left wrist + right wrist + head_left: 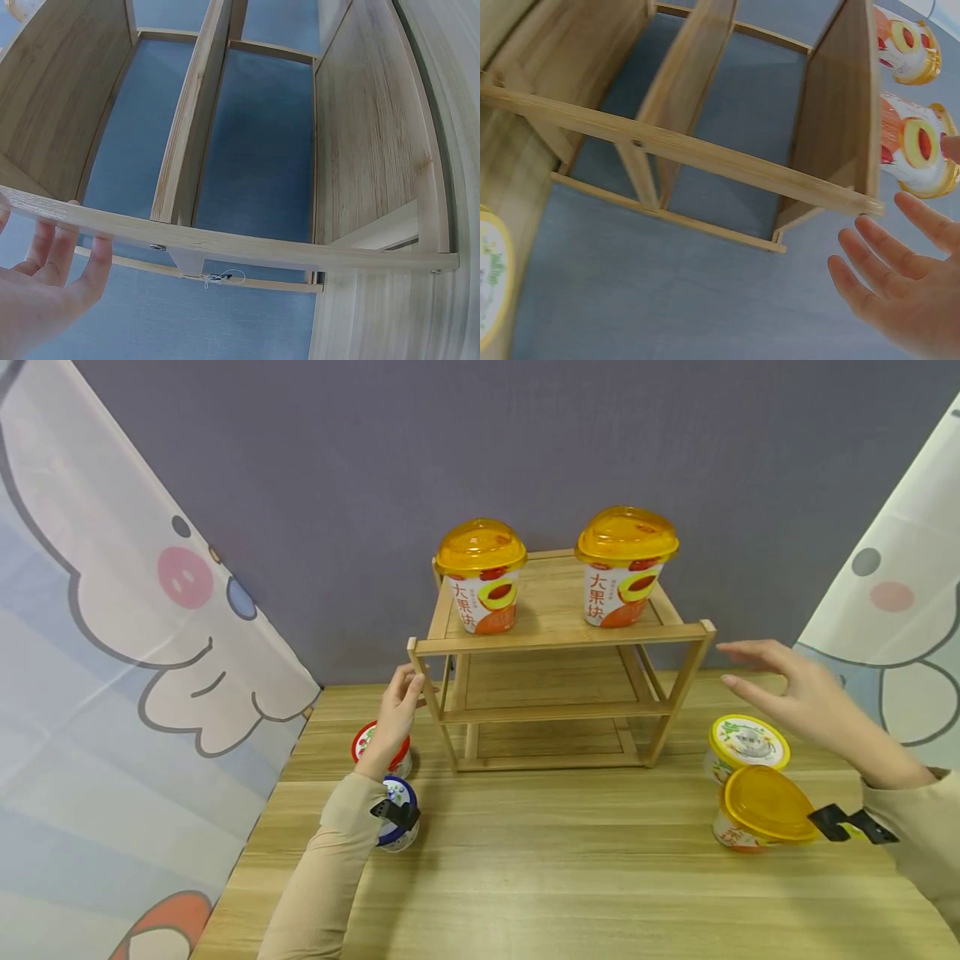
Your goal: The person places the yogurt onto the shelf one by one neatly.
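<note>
A three-tier wooden rack (558, 714) stands at the back of the table. Two yellow-lidded fruit cups (483, 585) (626, 572) sit apart on its top shelf. My left hand (397, 706) is at the rack's front left post; in the left wrist view this hand (52, 285) has bent, relaxed fingers against the post (225, 244), some tips partly behind it. My right hand (795, 693) is raised beside the rack's right side, apart from it. In the right wrist view the right hand (907, 277) has spread fingers, holding nothing, near the post's top end.
At the left, a red-lidded tub (401, 760) and a blue-lidded tub (401, 839) stand partly under my left arm. Right of the rack are a yellow-rimmed tub (748, 743) and an orange-lidded cup (768, 806). A grey wall (360, 485) rises behind; printed curtains hang at both sides.
</note>
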The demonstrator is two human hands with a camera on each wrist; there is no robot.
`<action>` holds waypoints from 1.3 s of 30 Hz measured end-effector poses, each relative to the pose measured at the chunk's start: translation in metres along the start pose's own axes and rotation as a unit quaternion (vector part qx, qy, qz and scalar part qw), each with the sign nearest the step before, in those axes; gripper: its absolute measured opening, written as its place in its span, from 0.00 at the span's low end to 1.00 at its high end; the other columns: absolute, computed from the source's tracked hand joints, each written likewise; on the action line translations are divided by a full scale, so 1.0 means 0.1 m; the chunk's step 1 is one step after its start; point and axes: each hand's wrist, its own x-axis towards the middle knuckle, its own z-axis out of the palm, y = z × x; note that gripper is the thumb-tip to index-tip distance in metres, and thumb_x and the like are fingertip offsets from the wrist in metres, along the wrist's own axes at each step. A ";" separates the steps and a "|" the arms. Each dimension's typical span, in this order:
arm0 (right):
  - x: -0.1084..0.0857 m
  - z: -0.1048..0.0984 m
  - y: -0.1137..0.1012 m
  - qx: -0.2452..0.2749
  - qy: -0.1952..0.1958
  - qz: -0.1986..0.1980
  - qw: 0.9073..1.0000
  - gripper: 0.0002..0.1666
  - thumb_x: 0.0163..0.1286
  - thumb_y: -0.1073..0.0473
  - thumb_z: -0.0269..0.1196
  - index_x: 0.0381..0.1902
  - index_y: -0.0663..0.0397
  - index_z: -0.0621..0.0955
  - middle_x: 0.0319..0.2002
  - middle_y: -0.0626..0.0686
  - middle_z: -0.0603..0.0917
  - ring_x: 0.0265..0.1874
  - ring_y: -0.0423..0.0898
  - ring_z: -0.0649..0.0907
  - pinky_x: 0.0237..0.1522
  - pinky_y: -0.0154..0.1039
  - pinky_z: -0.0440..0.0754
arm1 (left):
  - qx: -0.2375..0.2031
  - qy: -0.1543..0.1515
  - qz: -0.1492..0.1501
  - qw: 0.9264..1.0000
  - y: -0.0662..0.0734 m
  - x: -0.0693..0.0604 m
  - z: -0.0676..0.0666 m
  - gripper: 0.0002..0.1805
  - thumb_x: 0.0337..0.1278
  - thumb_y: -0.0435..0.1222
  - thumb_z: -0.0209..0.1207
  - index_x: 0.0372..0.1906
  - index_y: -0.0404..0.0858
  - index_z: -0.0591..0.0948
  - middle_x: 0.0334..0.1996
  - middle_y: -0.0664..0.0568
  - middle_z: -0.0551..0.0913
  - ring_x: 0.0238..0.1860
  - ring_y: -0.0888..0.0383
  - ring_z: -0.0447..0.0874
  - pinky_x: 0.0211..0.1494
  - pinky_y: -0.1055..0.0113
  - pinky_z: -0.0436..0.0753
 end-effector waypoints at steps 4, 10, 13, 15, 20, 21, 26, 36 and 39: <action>-0.10 0.08 0.06 0.009 -0.008 0.007 1.000 0.24 0.60 0.60 0.60 0.55 0.51 0.72 0.49 0.40 0.71 0.42 0.35 0.69 0.40 0.52 0.68 | 0.001 0.003 -0.004 1.000 -0.01 0.00 0.00 0.16 0.66 0.36 0.40 0.53 0.31 0.66 0.40 0.37 0.71 0.45 0.43 0.76 0.50 0.50 0.73; -0.22 0.18 0.14 0.007 -0.029 0.024 0.999 0.23 0.60 0.59 0.60 0.54 0.56 0.72 0.49 0.57 0.73 0.41 0.27 0.67 0.41 0.52 0.69 | -0.007 0.008 -0.012 1.000 0.00 0.00 0.00 0.16 0.66 0.37 0.41 0.53 0.33 0.66 0.37 0.48 0.72 0.46 0.42 0.75 0.51 0.50 0.73; -0.27 0.22 0.18 0.001 -0.035 0.020 0.999 0.23 0.60 0.59 0.61 0.52 0.59 0.73 0.49 0.60 0.74 0.41 0.37 0.71 0.40 0.52 0.70 | -0.016 0.005 -0.016 1.000 0.01 0.00 0.00 0.16 0.66 0.36 0.41 0.53 0.32 0.66 0.37 0.48 0.72 0.48 0.34 0.70 0.51 0.50 0.72; -0.30 0.25 0.21 -0.002 -0.035 0.019 0.999 0.23 0.59 0.59 0.61 0.52 0.58 0.73 0.49 0.59 0.75 0.41 0.44 0.73 0.41 0.47 0.70 | -0.021 0.002 -0.018 1.000 0.03 0.00 0.00 0.16 0.66 0.35 0.40 0.54 0.32 0.66 0.38 0.47 0.72 0.48 0.33 0.69 0.52 0.49 0.71; -0.37 0.31 0.23 -0.003 -0.052 0.019 0.998 0.23 0.60 0.58 0.61 0.52 0.60 0.73 0.49 0.60 0.74 0.43 0.55 0.74 0.39 0.46 0.71 | -0.013 0.001 -0.015 1.000 0.17 -0.04 0.03 0.14 0.66 0.32 0.39 0.52 0.28 0.64 0.36 0.48 0.72 0.48 0.32 0.69 0.51 0.46 0.71; -0.38 0.32 0.24 -0.006 -0.057 0.015 0.998 0.23 0.60 0.58 0.60 0.52 0.62 0.73 0.48 0.61 0.74 0.42 0.58 0.73 0.39 0.47 0.71 | -0.012 0.002 -0.015 1.000 0.19 -0.05 0.04 0.14 0.66 0.31 0.39 0.52 0.27 0.64 0.35 0.49 0.72 0.47 0.32 0.70 0.51 0.46 0.71; -0.46 0.37 0.28 -0.003 -0.076 0.021 0.997 0.22 0.62 0.58 0.59 0.51 0.62 0.72 0.50 0.64 0.73 0.43 0.62 0.72 0.37 0.57 0.69 | -0.012 0.005 -0.019 1.000 0.23 -0.07 0.05 0.14 0.66 0.31 0.39 0.52 0.28 0.65 0.34 0.53 0.71 0.47 0.33 0.71 0.52 0.46 0.70; -0.60 0.49 0.45 -0.037 -0.066 -0.018 0.997 0.21 0.55 0.61 0.64 0.47 0.60 0.74 0.45 0.63 0.76 0.43 0.62 0.73 0.39 0.50 0.69 | -0.018 0.004 -0.018 1.000 0.23 -0.07 0.05 0.14 0.66 0.31 0.39 0.52 0.28 0.64 0.34 0.52 0.71 0.44 0.46 0.77 0.52 0.45 0.70; -0.65 0.51 0.50 -0.035 -0.075 -0.020 0.996 0.22 0.54 0.61 0.65 0.47 0.62 0.74 0.45 0.65 0.75 0.44 0.64 0.72 0.39 0.53 0.69 | -0.016 0.006 -0.017 1.000 0.24 -0.07 0.06 0.14 0.66 0.30 0.39 0.52 0.28 0.65 0.33 0.55 0.71 0.38 0.64 0.78 0.52 0.47 0.71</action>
